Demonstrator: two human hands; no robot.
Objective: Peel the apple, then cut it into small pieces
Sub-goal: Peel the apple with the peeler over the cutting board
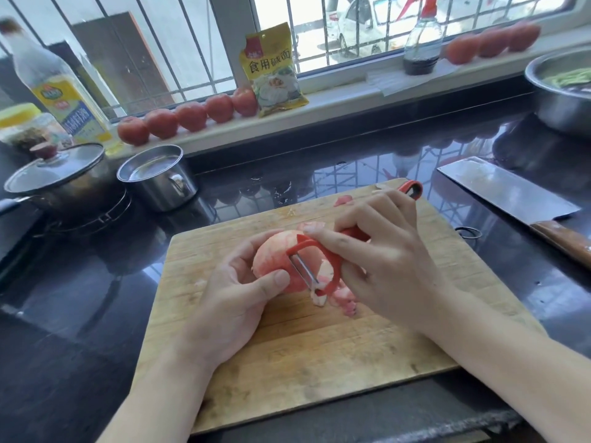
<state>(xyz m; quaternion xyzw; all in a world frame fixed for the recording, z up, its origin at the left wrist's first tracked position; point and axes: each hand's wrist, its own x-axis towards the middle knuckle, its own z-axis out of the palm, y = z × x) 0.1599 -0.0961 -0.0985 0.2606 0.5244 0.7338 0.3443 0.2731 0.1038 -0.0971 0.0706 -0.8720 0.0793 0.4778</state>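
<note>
my left hand [236, 302] cups the apple [275, 257] just above the wooden cutting board [287, 362]; fingers curled round its far side, thumb pressed on the near side. apple is mostly pale, streaked pink, with a band of red skin low down. my right hand [377, 251] grips the red plastic peeler [311, 266], fingers wrapped on the handle, metal blade lying against the apple. thin curled peelings [343, 298] lie on the board under the blade.

containers: steel cup [156, 177] on the dark glossy surface [80, 298], contents unclear; lidded pot [60, 177], glass lid, contents hidden; steel bowl [563, 87] at right holding something green. cleaver [505, 190], flat steel blade, wooden handle, right of the board. round red tomatoes [188, 118] line the windowsill.
</note>
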